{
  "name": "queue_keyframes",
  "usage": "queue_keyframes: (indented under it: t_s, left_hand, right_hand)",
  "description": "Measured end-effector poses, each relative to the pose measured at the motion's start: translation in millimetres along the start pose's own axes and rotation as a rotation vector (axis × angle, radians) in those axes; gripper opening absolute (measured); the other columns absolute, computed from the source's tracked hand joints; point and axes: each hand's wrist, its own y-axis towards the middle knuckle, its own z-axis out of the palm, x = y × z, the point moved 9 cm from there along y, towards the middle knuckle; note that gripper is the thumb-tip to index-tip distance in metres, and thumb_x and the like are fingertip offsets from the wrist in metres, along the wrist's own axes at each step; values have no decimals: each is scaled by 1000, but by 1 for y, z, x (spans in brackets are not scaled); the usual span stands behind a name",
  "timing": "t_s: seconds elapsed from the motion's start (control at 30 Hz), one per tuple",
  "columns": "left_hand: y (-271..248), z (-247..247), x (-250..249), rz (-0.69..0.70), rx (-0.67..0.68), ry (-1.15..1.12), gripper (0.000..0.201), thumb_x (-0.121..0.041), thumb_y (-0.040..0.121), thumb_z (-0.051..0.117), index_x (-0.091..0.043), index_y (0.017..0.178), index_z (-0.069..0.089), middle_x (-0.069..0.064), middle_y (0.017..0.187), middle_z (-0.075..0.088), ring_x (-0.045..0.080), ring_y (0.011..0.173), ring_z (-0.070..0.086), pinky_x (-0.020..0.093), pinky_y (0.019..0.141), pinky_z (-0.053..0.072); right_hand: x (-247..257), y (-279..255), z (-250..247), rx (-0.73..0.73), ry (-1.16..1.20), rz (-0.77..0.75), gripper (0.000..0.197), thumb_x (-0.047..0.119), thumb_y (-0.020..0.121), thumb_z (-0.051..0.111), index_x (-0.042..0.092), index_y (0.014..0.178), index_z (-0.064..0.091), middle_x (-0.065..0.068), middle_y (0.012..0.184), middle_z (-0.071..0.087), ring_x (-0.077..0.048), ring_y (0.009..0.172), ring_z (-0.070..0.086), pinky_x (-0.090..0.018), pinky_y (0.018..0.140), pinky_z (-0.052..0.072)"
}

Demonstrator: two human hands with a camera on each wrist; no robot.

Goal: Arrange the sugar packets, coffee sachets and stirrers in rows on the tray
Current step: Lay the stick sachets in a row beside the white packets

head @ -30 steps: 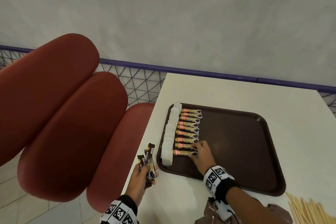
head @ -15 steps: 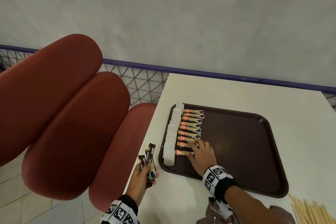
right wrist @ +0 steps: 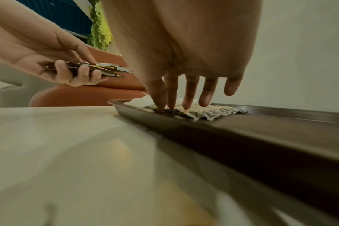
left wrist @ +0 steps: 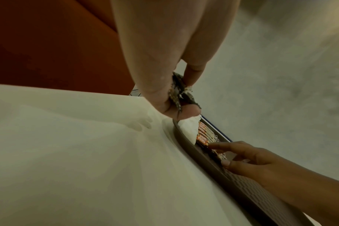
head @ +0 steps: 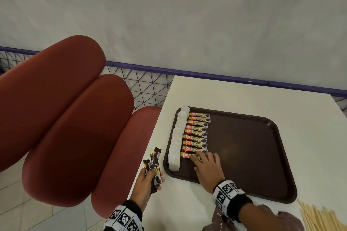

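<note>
A dark brown tray (head: 253, 152) lies on the white table (head: 244, 97). Along its left edge runs a row of white sugar packets (head: 177, 137), and beside it a row of several coffee sachets (head: 198, 131). My right hand (head: 205, 163) rests on the tray with straight fingers (right wrist: 172, 94), their tips pressing on the nearest sachet (head: 186, 154) of that row. My left hand (head: 150, 178) is off the tray's left corner and grips a small bunch of coffee sachets (head: 155, 165), also seen in the right wrist view as sachets (right wrist: 99, 69). Wooden stirrers (head: 317, 217) lie at the bottom right.
Red padded seat cushions (head: 65, 118) stand left of the table. A purple rail with wire mesh (head: 148, 84) runs behind, below a grey wall. A brown wrapper (head: 221, 221) lies under my right forearm near the table's front edge. Most of the tray's floor is bare.
My right hand has shifted slightly nearer and to the left along the nearest sachet. My left hand has kept still with its bunch.
</note>
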Motion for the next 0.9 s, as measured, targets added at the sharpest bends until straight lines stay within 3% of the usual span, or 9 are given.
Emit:
queue_keyframes:
  t_s: [0.23,0.33,0.4,0.5,0.6,0.73,0.83,0.9]
  left_hand:
    - [2,6,0,1,41,17,16,-8,98,40,-4,99,55,15,80,64,22,63,63,25,46,46]
    - [2,10,-1,13,69,24,16,-8,98,41,-3,102,55,15,82,65,23,65,66,27,49,50]
    - [2,14,-1,21,81,42,15,-8,98,43,-3,106,55,16,87,66,24,68,67,27,51,51]
    - [0,24,-2,37,114,76,15,-8,96,47,-4,109,53,18,94,65,23,69,67,27,52,52]
    - [-1,34,1,49,148,164,20,-8,94,52,-5,113,50,17,99,64,21,71,65,26,53,52]
    - [-3,43,4,78,192,285,31,-3,89,58,-5,118,46,14,96,63,21,75,61,27,57,52]
    - [-7,44,4,87,205,306,36,-2,86,62,-8,117,45,12,92,62,18,72,60,26,58,51]
    - [-9,44,3,87,210,322,38,-6,84,66,-12,115,46,9,95,61,16,68,58,26,59,52]
  right_hand:
    - [2,4,-7,6,72,54,47,40,51,82,35,95,68,11,92,66,-13,82,64,-35,74,55]
    - [14,4,-17,-23,200,36,27,40,79,53,32,104,61,11,103,59,-13,96,56,-32,88,46]
    - [26,8,-18,41,373,-6,28,36,93,36,26,111,56,10,111,52,-13,106,44,-28,94,33]
    - [37,14,-19,84,704,59,16,35,94,45,22,95,55,12,90,53,-10,92,46,-23,81,35]
    - [39,16,-11,131,1021,224,27,45,87,55,20,81,50,11,70,48,-9,69,47,-25,68,40]
    - [39,15,-3,179,1114,329,29,34,81,67,14,84,46,8,65,45,-7,61,44,-19,61,38]
    - [39,14,3,236,1234,358,21,23,83,67,15,82,48,2,71,50,-10,63,49,-24,65,45]
    - [36,13,3,260,1313,370,16,19,86,64,14,81,49,-1,71,53,-10,58,52,-18,56,47]
